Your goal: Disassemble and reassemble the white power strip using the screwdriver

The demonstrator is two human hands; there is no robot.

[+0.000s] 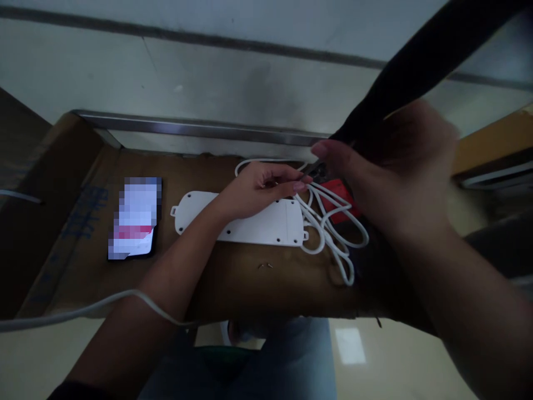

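Observation:
A white power strip (258,225) lies face down on a sheet of brown cardboard (233,283), its white cord (328,228) coiled in loops at its right end. My left hand (260,189) rests on the strip's right end, fingers curled and pinched near the cord. My right hand (391,166) is raised close to the camera and blurred; it grips a wide black strap (420,61) that runs up to the top right corner. A red-handled tool (339,200) lies partly hidden under the cord and behind my right hand.
A phone (135,219) with a lit screen lies on the cardboard at the left. Two small screws (265,266) lie near the front edge. A thin white cable (83,308) crosses my left forearm. A metal rail (195,128) and a pale wall stand behind.

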